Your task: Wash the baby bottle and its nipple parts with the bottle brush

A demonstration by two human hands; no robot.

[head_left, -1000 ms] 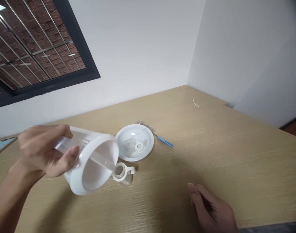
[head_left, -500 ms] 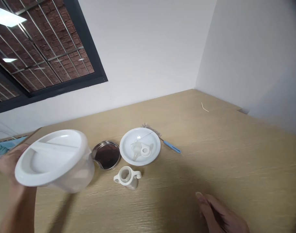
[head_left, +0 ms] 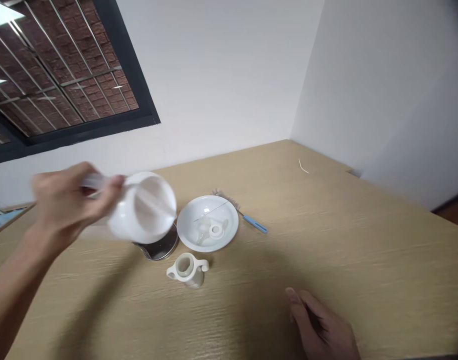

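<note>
My left hand grips a white lidded pitcher by its handle, blurred by motion. The pitcher is tipped to the right, above a round metal dish that it partly hides, with its rim close to a white bowl. In the bowl lie a white ring and clear, soft-looking pieces. A small white two-handled cup stands upright in front of the bowl. Near the table's front my right hand rests with its fingers curled and nothing visible in them.
Behind the bowl lies a brush with grey bristles and a blue handle. A thin pale strip is on the table's far right. White walls border the table, and a barred window is at upper left.
My left hand has raised the pitcher, moved it right and tipped it toward the bowl. The whole view has shifted slightly; my right hand stays curled at the table's front.
</note>
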